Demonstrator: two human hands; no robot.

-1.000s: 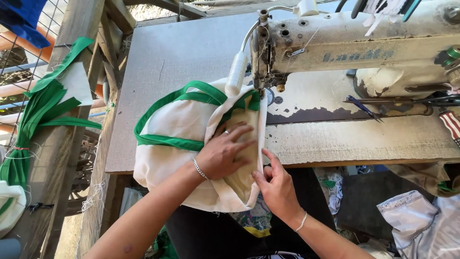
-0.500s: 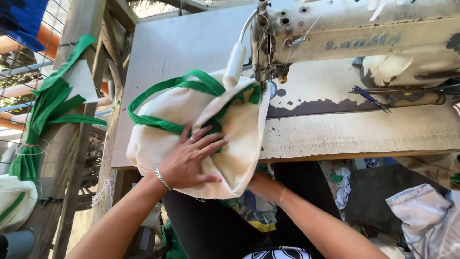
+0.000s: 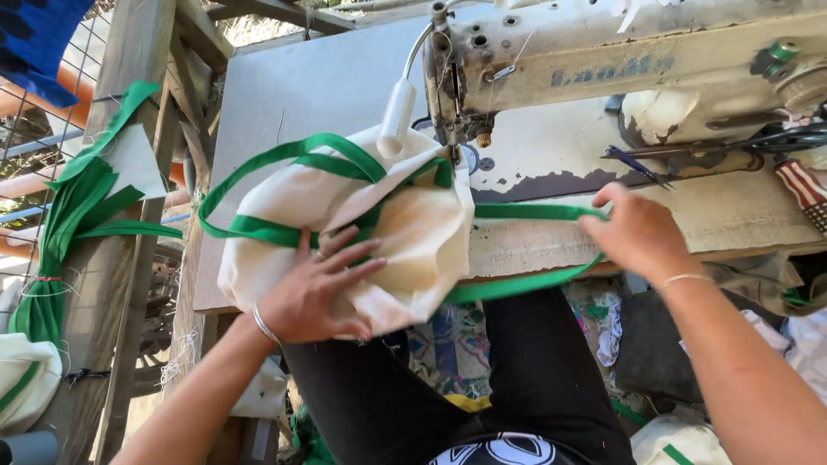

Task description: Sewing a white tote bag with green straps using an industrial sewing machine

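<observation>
The left hand [image 3: 314, 288] pressed flat, fingers spread, on the cream bag [image 3: 405, 232] at centre frame; the right hand [image 3: 633, 232] apparently pinched the green strap [image 3: 534, 211], to be fed under the needle.

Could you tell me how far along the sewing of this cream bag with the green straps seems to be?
One green handle already loops across the cream bag. In hand: the left hand presses the bag flat while the right hand pulls a second green strap sideways. That strap hangs free of the sewing machine, seemingly unstitched.
</observation>
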